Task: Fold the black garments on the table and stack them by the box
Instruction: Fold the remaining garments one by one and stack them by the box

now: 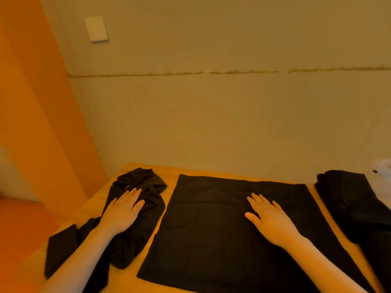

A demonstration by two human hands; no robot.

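We see both hands lying palm down on black cloth, low in the frame. The left hand [122, 210], at lower left, rests flat on a crumpled garment [135, 218]; its fingers [132, 194] are straight and close together, pointing toward the upper right, with the thumb spread out to the side. It grasps nothing, only touches the cloth under it. The right hand [268, 218], right of centre, lies on a flat garment [211, 240] spread smooth as a wide rectangle; its fingers [257, 200] are straight and slightly fanned, pointing toward the upper left, the thumb held apart. It too is released, pressing or resting on the fabric without any grip.

The crumpled garment runs from the upper left corner of the table [95, 199] down toward the bottom left of the frame, bunched and twisted. The flat one fills the middle bottom, just beside it, with a narrow strip of bare wood between them. At the right edge of the frame we see a stack of dark folded cloth [355, 206], apart from the flat piece by another strip of wood.

The table is wooden and warm-toned, set against a plain pale wall [211, 123] with a rough horizontal seam across it. A white plate [96, 28] sits on the wall at upper left. An orange panel [31, 102] fills the left side. A pale object [384, 166] shows at the far right edge; we cannot tell what it is.
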